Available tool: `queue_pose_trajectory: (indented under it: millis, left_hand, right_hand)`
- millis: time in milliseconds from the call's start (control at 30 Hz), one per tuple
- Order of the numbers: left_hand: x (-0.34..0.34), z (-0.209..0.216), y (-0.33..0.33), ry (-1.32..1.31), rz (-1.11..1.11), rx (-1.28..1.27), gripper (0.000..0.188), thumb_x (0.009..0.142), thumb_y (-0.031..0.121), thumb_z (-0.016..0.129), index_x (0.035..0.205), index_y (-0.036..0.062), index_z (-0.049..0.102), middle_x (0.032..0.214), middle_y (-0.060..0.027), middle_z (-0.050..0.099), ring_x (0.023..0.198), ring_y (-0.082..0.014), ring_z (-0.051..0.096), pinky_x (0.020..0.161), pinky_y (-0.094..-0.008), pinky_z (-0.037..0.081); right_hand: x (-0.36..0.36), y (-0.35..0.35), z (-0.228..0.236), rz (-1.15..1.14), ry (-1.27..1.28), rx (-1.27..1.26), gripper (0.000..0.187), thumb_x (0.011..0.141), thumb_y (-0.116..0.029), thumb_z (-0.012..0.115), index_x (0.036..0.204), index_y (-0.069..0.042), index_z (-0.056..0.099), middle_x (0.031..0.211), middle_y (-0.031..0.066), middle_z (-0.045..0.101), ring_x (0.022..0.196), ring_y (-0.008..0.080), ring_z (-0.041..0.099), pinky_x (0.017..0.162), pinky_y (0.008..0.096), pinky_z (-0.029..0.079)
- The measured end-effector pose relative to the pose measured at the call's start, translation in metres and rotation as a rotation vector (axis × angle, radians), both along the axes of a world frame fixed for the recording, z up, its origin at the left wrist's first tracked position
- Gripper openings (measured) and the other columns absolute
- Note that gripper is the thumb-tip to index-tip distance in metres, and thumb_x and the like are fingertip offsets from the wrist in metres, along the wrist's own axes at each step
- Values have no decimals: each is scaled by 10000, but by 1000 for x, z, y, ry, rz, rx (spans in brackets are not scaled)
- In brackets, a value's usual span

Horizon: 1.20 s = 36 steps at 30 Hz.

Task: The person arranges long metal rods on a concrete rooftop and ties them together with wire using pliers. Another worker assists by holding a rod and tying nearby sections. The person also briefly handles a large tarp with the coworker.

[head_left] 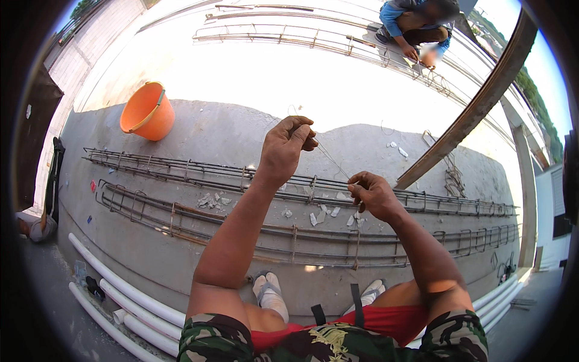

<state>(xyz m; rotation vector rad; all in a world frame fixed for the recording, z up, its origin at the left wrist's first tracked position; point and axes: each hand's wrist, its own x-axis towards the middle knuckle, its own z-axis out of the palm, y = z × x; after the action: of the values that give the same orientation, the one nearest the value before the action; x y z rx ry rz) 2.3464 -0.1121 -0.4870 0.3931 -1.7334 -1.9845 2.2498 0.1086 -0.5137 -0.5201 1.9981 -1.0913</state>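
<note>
My left hand (pixel 284 148) is raised in front of me, its fingers pinched on a thin tie wire (pixel 330 158). The strands slant down to my right hand (pixel 375 194), lower and to the right, whose fingertips are closed on the other end. A small loop of wire sticks up past my left fingertips. Beneath both hands, two long rebar cages with square stirrups lie on the concrete floor: a far cage (pixel 208 168) and a near cage (pixel 274 245). Neither hand touches the cages.
An orange bucket (pixel 158 121) stands at the far left. White pipes (pixel 145 304) lie at the lower left. A slanted beam (pixel 467 117) rises on the right. Pale rubble (pixel 211 201) litters the floor. A person (pixel 416 27) squats at the far right beside more rebar cages (pixel 277 35).
</note>
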Motion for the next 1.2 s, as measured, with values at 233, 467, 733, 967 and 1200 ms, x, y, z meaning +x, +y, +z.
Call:
queue_pose_trajectory:
  millis: [233,467,733,967,1200]
  left_hand:
    - [6,5,-4,-35,-3,-179,243,937,140,495,1079,-37,581,742,-72,605,744,-142,579,724,-299,480]
    - [-7,1,8,104,81,-25,210,942,116,479,1066,-28,567,703,-51,567,647,-110,503,606,-248,418]
    - [-10,-15,-7,126,80,167,172,955,151,492,1011,10,573,664,10,486,583,-89,470,503,-238,360]
    - [-16,-22,-5,183,135,349,176,952,160,496,1038,18,555,729,-24,564,618,-134,565,590,-293,483]
    - [-9,-39,-31,127,259,374,236,949,178,494,1079,-13,539,780,-58,576,513,-100,516,485,-274,467]
  right_hand:
    - [-14,7,2,97,128,52,243,902,-205,598,1006,11,635,793,52,631,691,122,576,623,279,485]
    - [-11,9,-5,206,44,-9,258,930,-209,547,1025,25,603,791,58,631,698,130,573,662,286,483]
    - [-19,6,4,-22,-164,-55,280,943,-238,528,1025,28,557,751,58,610,668,121,557,627,279,478]
    - [-14,2,8,426,4,143,325,905,-257,586,1166,-65,623,726,24,584,583,71,486,564,244,422]
    - [-24,14,-9,228,-332,-299,616,877,-389,633,1292,39,476,725,26,567,589,87,503,524,214,400]
